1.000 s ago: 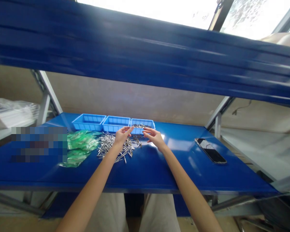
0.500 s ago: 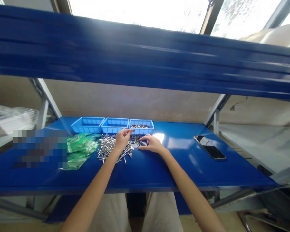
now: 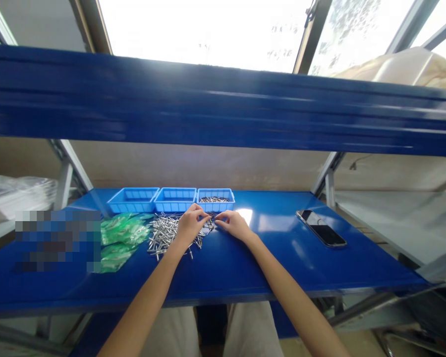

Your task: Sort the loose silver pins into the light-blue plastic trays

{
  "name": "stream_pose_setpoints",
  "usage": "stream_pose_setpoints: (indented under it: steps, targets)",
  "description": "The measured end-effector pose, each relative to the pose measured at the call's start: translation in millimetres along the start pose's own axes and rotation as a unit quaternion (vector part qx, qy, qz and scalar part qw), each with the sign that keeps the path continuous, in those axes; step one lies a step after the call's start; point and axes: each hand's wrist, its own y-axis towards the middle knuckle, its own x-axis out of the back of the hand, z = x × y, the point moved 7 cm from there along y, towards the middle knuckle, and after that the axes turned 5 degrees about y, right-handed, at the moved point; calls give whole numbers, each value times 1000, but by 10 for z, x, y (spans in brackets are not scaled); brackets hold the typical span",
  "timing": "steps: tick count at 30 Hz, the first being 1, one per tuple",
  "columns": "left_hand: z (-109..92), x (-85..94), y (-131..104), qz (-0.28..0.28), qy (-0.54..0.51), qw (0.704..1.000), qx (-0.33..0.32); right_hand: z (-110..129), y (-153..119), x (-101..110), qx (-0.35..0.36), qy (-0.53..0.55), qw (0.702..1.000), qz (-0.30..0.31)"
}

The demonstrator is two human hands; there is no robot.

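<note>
A heap of silver blind rivets (image 3: 163,233) lies on the blue table, partly covered by my left hand (image 3: 190,224). The left thumb and forefinger are pinched together at the heap's right side; anything between them is too small to make out. Facing it, my right hand (image 3: 235,224) has its thumb and forefinger drawn close together, and what they grip cannot be made out. Some darker rivets (image 3: 210,225) lie on the table between the two hands. Just behind, a blue bin (image 3: 215,207) holds more dark rivets.
Two more blue bins, the middle one (image 3: 174,204) and the left one (image 3: 132,204), stand in line with the first. Green plastic bags (image 3: 121,243) lie left of the heap. A phone (image 3: 321,229) rests at the right. A blue shelf beam (image 3: 223,104) crosses above the table (image 3: 282,267).
My right hand's fingers have closed from a wider gap. My left fingertips have come down towards the dark rivets, and the hands are nearer each other. The view has tilted up slightly.
</note>
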Motion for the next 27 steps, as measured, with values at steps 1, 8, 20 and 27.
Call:
stream_pose_setpoints:
  steps: [1, 8, 20, 27]
  targets:
    - [3, 3, 0, -1, 0, 1000, 1, -13, 5, 9, -4, 1, 1000, -9]
    - [5, 14, -6, -2, 4, 1000, 6, -84, 22, 90, -42, -6, 997, -57]
    - [-49, -35, -18, 3, -19, 1000, -19, 73, 39, 148, -2, 208, 976, -65]
    - [-82, -70, -34, 9, -51, 998, -19, 54, 19, 117, -70, 306, 948, -51]
